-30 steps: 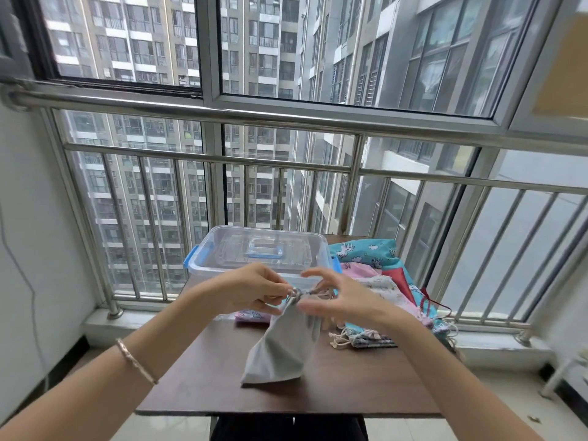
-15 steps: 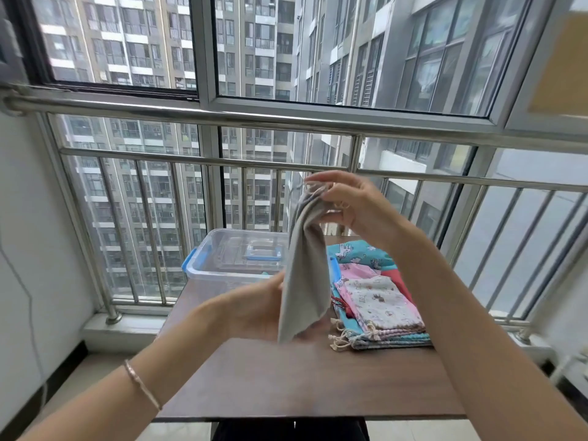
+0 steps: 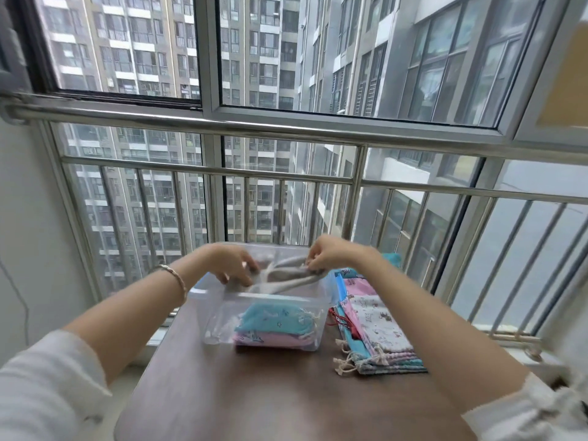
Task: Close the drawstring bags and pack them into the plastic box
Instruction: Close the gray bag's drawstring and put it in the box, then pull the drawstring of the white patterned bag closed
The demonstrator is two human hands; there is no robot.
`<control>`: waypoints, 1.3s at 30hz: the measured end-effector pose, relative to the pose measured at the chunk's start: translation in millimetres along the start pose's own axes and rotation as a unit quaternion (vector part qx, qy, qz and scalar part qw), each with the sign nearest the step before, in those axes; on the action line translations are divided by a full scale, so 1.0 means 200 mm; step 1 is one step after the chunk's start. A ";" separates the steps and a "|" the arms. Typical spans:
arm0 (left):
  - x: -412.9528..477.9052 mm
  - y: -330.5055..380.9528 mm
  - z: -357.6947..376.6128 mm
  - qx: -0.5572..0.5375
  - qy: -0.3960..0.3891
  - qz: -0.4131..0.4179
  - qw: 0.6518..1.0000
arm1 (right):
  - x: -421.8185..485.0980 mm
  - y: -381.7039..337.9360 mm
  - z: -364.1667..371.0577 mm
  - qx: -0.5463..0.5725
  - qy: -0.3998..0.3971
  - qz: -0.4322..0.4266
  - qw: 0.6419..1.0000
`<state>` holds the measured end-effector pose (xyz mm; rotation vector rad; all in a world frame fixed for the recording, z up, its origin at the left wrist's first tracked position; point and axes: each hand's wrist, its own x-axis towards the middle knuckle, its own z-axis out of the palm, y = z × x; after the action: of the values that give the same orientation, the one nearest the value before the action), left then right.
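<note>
A clear plastic box [image 3: 216, 313] stands on the brown table [image 3: 270, 393], and through its wall a teal bag [image 3: 273, 316] shows lying on a pink bag [image 3: 264, 338]. Both my hands hold a grey drawstring bag [image 3: 292, 276] sideways over the box's open top. My left hand [image 3: 235, 265] grips its left end with curled fingers. My right hand [image 3: 327, 254] pinches its right end. A stack of patterned drawstring bags [image 3: 378, 329] lies flat on the table just right of the box, cords toward me.
A steel railing [image 3: 286, 128] and window bars run close behind the table's far edge. A white wall [image 3: 28, 233] stands at the left. Bare tabletop lies between me and the box.
The grey bag hung upright from my raised right hand half a second ago. Both hands have brought it down and laid it sideways over the box's top.
</note>
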<state>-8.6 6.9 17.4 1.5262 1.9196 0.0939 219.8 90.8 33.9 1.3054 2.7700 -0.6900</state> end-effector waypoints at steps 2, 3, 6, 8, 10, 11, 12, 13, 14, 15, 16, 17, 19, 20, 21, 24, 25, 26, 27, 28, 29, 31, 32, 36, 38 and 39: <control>0.03 -0.01 0.05 0.105 -0.029 -0.028 0.994 | 0.10 -0.04 0.08 -0.077 -0.030 0.012 0.997; 0.04 -0.01 0.07 0.164 -0.043 -0.035 0.985 | 0.13 -0.06 0.11 -0.113 -0.041 0.020 0.992; 0.02 0.02 0.13 0.307 -0.050 -0.055 0.949 | 0.20 -0.11 0.18 -0.221 -0.106 0.045 0.968; 0.02 0.06 0.15 0.351 -0.047 -0.062 0.933 | 0.22 -0.14 0.20 -0.268 -0.161 0.063 0.948; 0.05 0.08 0.16 0.361 -0.053 -0.070 0.929 | 0.23 -0.16 0.23 -0.303 -0.184 0.074 0.932; 0.07 0.09 0.16 0.358 -0.058 -0.081 0.928 | 0.23 -0.17 0.23 -0.315 -0.188 0.080 0.927; 0.08 0.09 0.16 0.350 -0.051 -0.093 0.931 | 0.23 -0.18 0.24 -0.323 -0.190 0.084 0.923; 0.09 0.08 0.17 0.351 -0.035 -0.103 0.930 | 0.22 -0.19 0.25 -0.332 -0.193 0.085 0.919; 0.10 0.08 0.19 0.360 -0.020 -0.108 0.927 | 0.20 -0.20 0.26 -0.339 -0.188 0.083 0.918; 0.11 0.08 0.20 0.371 -0.007 -0.106 0.923 | 0.20 -0.20 0.27 -0.345 -0.180 0.079 0.918; 0.12 0.07 0.22 0.376 0.011 -0.102 0.921 | 0.19 -0.21 0.29 -0.347 -0.168 0.073 0.920; 0.13 0.07 0.22 0.380 0.025 -0.096 0.919 | 0.19 -0.21 0.30 -0.349 -0.158 0.066 0.921; 0.11 0.09 0.22 0.380 0.009 -0.101 0.919 | 0.20 -0.20 0.32 -0.343 -0.145 0.065 0.926; 0.10 0.09 0.22 0.367 -0.010 -0.113 0.923 | 0.19 -0.20 0.32 -0.331 -0.143 0.074 0.930; 0.09 0.09 0.21 0.356 -0.029 -0.121 0.926 | 0.18 -0.19 0.32 -0.315 -0.145 0.082 0.934; 0.10 0.08 0.17 0.342 -0.069 -0.111 0.931 | 0.18 -0.18 0.24 -0.231 -0.201 0.104 0.946; 0.10 0.11 0.15 0.323 -0.050 -0.093 0.940 | 0.17 -0.17 0.20 -0.176 -0.189 0.101 0.961; 0.11 0.14 0.13 0.290 -0.013 -0.066 0.955 | 0.17 -0.16 0.15 -0.120 -0.148 0.085 0.978; 0.11 0.20 0.10 0.247 0.036 -0.026 0.968 | 0.15 -0.15 0.09 -0.078 -0.081 0.057 0.992; 0.10 0.28 0.08 0.204 0.085 0.020 0.975 | 0.12 -0.13 0.02 -0.047 -0.014 0.028 0.998; 0.08 0.39 0.08 0.171 0.127 0.066 0.975 | 0.05 -0.11 -0.04 -0.021 0.036 0.012 0.999; 0.06 0.59 0.11 0.128 0.172 0.138 0.967 | -0.08 -0.05 -0.16 0.022 0.082 0.002 0.996; 0.04 0.68 0.14 0.121 0.179 0.160 0.963 | -0.15 0.00 -0.20 0.034 0.097 0.008 0.995; 0.01 0.97 0.38 0.169 0.197 0.189 0.947 | -0.39 0.26 -0.20 0.051 0.117 0.062 0.990; 0.06 1.04 0.51 0.190 0.166 0.192 0.948 | -0.45 0.40 -0.12 0.063 0.096 0.095 0.989; 0.08 1.08 0.59 0.201 0.140 0.192 0.950 | -0.50 0.48 -0.07 0.061 0.083 0.113 0.988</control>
<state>233.9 47.6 16.3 2.2584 1.9048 0.0992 357.8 76.2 28.2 1.7434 2.6742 -0.7785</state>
